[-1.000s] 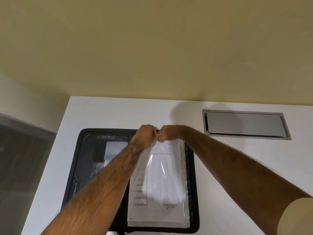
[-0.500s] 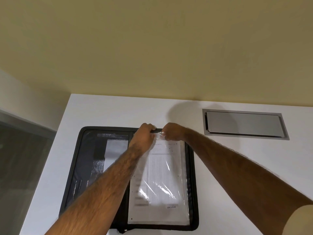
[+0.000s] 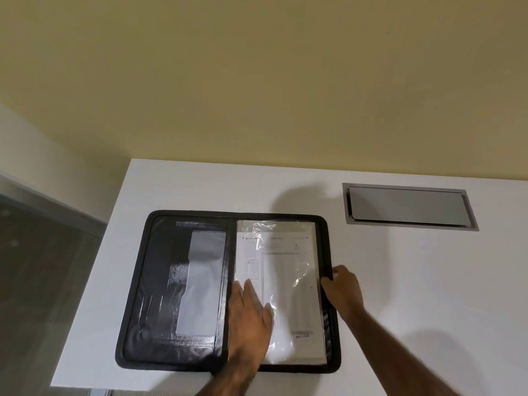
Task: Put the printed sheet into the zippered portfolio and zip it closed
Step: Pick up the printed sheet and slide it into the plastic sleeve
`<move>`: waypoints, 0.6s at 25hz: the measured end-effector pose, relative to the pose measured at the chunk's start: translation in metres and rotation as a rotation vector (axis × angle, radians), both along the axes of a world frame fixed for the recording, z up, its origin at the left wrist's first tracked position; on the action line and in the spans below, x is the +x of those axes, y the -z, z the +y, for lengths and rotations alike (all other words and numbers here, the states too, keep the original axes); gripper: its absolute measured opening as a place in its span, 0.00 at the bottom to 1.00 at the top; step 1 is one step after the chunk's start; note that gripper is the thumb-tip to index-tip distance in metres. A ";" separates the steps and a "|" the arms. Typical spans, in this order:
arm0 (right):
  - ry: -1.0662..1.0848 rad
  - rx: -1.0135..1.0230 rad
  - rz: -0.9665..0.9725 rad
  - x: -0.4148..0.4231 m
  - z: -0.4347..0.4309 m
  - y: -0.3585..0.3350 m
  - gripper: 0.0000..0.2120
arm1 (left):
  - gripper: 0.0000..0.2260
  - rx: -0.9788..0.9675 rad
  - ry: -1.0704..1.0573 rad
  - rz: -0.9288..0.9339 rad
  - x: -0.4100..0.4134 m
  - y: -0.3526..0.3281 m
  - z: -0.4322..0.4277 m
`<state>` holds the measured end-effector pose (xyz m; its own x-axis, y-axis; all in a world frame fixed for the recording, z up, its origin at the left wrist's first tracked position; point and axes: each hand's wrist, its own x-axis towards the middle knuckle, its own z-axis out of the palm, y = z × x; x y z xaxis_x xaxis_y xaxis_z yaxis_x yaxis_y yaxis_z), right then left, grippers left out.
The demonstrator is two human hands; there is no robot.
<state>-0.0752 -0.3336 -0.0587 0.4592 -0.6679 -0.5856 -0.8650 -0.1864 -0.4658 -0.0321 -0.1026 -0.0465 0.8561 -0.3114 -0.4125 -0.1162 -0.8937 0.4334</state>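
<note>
A black zippered portfolio lies open flat on the white table. The printed sheet rests on its right half under a clear plastic sleeve. My left hand lies flat, fingers spread, on the sheet's lower left part near the spine. At the middle of the portfolio's right border, my right hand curls its fingers over the edge. The left half shows dark pockets with a grey insert.
A grey metal cable hatch is set flush in the table to the back right. The table's left edge drops to a dark floor. A yellow wall rises behind the table.
Both hands left the sleeve's top edge and came toward me. The left now presses flat on the sheet; the right has taken the portfolio's right edge.
</note>
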 end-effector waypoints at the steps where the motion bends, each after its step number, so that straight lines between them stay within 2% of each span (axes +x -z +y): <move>1: 0.022 0.029 -0.019 -0.011 0.007 0.001 0.15 | 0.33 -0.030 -0.054 0.036 0.003 -0.003 -0.002; 3: 0.057 0.061 -0.056 -0.022 0.016 0.001 0.15 | 0.31 -0.077 -0.145 0.079 0.013 -0.007 -0.007; 5: 0.085 0.077 -0.071 -0.024 0.015 0.002 0.16 | 0.29 -0.080 -0.138 0.106 0.022 -0.007 -0.012; 9: 0.066 0.042 -0.070 -0.024 0.004 0.007 0.17 | 0.31 -0.043 0.111 0.147 0.016 -0.003 -0.007; 11: 0.067 0.043 -0.090 -0.028 0.004 0.007 0.17 | 0.29 -0.053 0.188 0.133 0.009 -0.004 0.003; 13: 0.068 0.054 -0.113 -0.035 0.006 0.007 0.18 | 0.21 -0.111 0.065 0.025 0.005 -0.011 0.018; 15: 0.103 0.085 -0.134 -0.044 0.007 0.005 0.21 | 0.17 -0.054 -0.159 -0.112 0.008 -0.018 0.043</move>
